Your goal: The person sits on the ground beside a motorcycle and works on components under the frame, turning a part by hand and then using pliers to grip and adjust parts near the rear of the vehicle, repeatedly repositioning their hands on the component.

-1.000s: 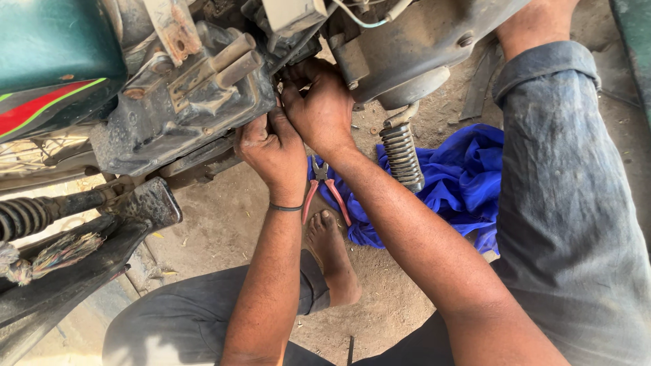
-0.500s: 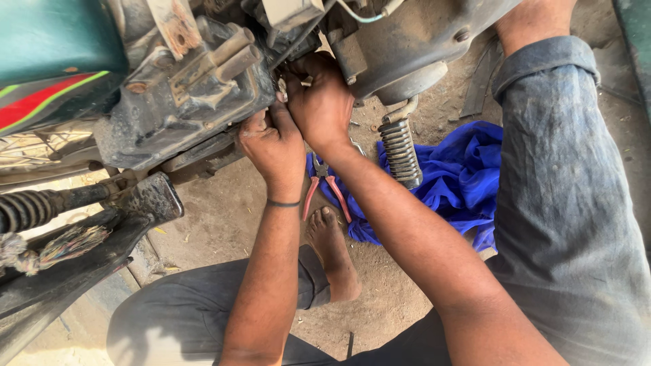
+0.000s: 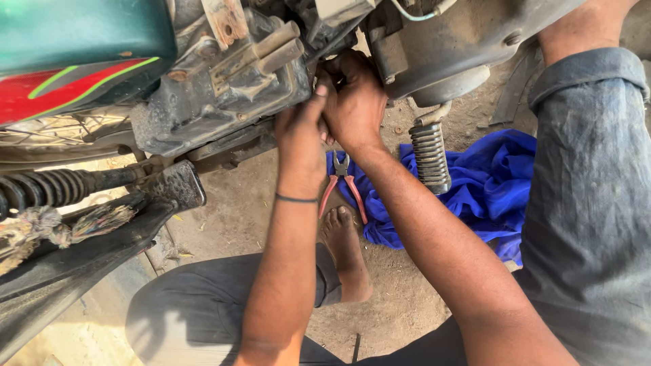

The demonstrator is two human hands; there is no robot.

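Greasy grey engine block (image 3: 224, 88) is touched by both hands; left hand (image 3: 298, 132) presses its edge, right hand (image 3: 356, 102) closes on a hidden part. Red-handled pliers (image 3: 342, 186) lie below on blue cloth (image 3: 488, 190).

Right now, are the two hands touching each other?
Touching. The head view shows the left hand pressed against the right hand with no gap, both reaching under the motorcycle engine.

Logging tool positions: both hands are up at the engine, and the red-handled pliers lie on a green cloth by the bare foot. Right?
Not quite: the cloth is blue, not green, as the head view shows. The pliers do lie at its edge by the foot, with the left hand and right hand at the engine.
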